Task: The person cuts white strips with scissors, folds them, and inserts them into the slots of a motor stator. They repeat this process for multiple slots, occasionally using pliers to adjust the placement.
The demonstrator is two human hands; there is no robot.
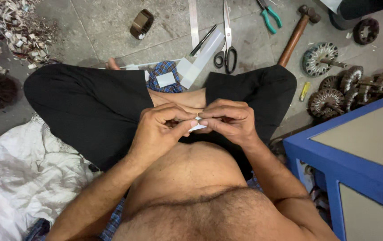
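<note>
- Fingertips do the work at this moment — our left hand point(158, 129) and right hand point(229, 120) meet over the lap, both pinched shut on a small white paper strip point(197, 126), of which only a sliver shows between thumbs and forefingers.
- We judge the step in hand to be folding or creasing that strip, so the grip should stay close to the fold line, with the thumbs pressing flat rather than rolling.
- We would keep the strip over the black trousers point(89, 107), where the white edge stands out well against the dark cloth.
- How far the fold has gone we cannot tell; the fingers hide most of the paper.
- More white sheets point(200, 60) lie on the floor just beyond the crossed legs, with one small white piece point(165, 79) on a blue checked cloth point(164, 69) — near enough that we need not lean far.
- Scissors point(227, 44) and a black pen point(203, 40) rest beside those sheets; green-handled pliers point(268, 15) and a hammer point(296, 33) lie further off.
- Wound motor parts point(334, 85) sit to the right by a blue cabinet point(347, 165), well apart from the hands.
</note>
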